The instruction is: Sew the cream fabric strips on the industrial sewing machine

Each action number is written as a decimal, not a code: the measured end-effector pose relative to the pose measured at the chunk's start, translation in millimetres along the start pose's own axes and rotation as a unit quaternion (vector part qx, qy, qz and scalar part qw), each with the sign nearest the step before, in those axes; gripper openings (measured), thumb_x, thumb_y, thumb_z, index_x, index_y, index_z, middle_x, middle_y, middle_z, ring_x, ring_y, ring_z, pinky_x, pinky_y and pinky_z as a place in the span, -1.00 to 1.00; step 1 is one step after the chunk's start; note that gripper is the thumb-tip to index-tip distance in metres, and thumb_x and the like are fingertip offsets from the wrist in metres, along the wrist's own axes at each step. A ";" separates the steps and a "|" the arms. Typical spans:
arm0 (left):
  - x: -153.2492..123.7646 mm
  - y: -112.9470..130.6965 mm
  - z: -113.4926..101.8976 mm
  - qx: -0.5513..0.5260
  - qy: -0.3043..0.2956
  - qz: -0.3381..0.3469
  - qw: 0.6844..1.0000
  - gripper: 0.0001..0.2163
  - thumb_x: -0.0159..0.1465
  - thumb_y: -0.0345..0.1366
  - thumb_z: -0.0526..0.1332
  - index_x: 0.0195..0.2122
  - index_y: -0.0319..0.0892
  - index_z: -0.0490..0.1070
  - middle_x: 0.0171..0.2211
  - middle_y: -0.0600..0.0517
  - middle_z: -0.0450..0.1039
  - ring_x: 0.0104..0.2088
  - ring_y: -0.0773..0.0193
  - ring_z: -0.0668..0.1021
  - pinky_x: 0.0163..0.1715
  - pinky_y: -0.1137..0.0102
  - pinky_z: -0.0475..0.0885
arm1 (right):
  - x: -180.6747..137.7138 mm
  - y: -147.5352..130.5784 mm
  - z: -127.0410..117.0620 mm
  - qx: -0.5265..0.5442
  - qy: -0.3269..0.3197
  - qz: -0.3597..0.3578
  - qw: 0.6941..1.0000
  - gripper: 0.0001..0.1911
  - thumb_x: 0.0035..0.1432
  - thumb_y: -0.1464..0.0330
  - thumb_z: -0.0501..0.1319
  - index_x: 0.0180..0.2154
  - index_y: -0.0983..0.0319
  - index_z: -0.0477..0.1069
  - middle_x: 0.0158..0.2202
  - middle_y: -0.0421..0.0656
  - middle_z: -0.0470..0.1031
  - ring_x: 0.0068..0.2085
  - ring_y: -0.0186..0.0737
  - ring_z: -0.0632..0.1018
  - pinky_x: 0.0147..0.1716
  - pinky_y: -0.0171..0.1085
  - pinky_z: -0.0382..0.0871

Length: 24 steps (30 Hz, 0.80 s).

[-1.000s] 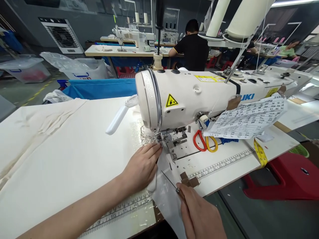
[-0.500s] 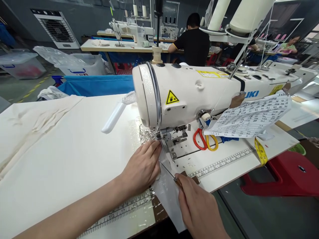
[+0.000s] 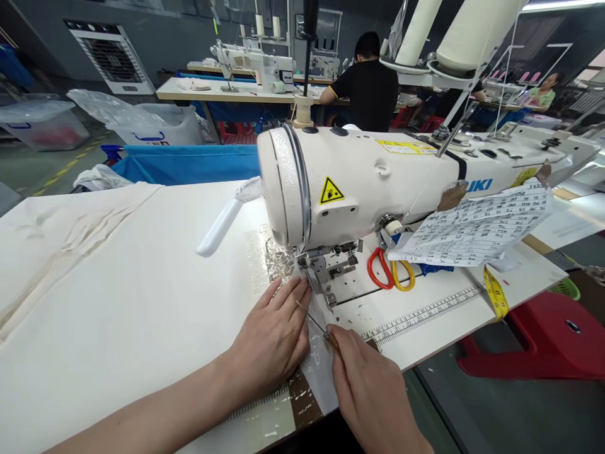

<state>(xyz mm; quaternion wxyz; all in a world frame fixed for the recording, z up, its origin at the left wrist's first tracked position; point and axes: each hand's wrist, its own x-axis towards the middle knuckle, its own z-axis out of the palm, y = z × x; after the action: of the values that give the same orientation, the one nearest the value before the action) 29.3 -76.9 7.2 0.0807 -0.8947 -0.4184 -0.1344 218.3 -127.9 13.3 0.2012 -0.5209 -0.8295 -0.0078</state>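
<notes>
My left hand rests beside the needle area of a white sewing machine, its fingers close together and pressed on a strip of thin white fabric. The fabric runs from under the presser foot towards the table's front edge. In my closed right hand is an awl with a wooden handle and thin metal shaft. Its shaft points up and left, and the tip lies at my left fingers. My left fingertips and thumb partly hide the fabric.
Red-and-yellow-handled scissors lie right of the needle area, beneath a handwritten paper sheet. A yellow tape measure hangs over the edge. White cloth lies at left. A red stool stands at right; a person sits behind.
My left hand has shifted slightly towards me, away from the presser foot. The awl's tip now shows over my left fingers. Less fabric hangs at the front edge. The view has shifted slightly.
</notes>
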 end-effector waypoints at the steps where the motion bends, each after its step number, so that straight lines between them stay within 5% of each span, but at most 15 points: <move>1: -0.2 0.1 -0.2 -0.003 0.002 0.000 1.000 -0.54 0.42 -0.32 -0.11 0.23 -0.41 0.32 0.22 -0.20 0.36 0.28 0.00 0.33 0.30 0.08 0.16 | 0.9 -0.2 0.5 0.003 -0.001 0.001 1.000 -0.63 0.26 0.58 -0.08 0.01 0.28 0.33 -0.29 -0.04 0.62 -0.38 -0.11 0.67 -0.54 -0.27 0.52; 16: 6.5 -14.9 3.2 -0.046 0.016 -0.021 0.999 -0.58 0.38 -0.36 -0.03 0.19 -0.43 0.33 0.17 -0.26 0.35 0.23 -0.06 0.33 0.31 0.01 0.16 | 21.9 -6.4 9.0 0.018 -0.034 0.012 0.999 -0.65 0.25 0.57 -0.03 -0.02 0.31 0.40 -0.26 -0.01 0.64 -0.33 -0.08 0.69 -0.42 -0.26 0.53; 24: 12.0 -26.2 1.9 -0.023 0.003 -0.044 0.999 -0.61 0.35 -0.38 0.04 0.16 -0.38 0.36 0.08 -0.27 0.38 0.15 -0.10 0.37 0.21 -0.05 0.27 | 29.4 -11.0 13.6 0.039 -0.020 0.025 0.999 -0.67 0.26 0.55 -0.02 -0.06 0.33 0.43 -0.32 -0.03 0.67 -0.42 -0.10 0.69 -0.56 -0.30 0.42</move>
<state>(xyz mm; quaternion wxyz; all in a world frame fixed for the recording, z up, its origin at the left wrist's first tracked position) 16.8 -51.1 9.9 0.0552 -0.8765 -0.4542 -0.1500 193.3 -104.6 13.0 0.2047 -0.5329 -0.8201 0.0404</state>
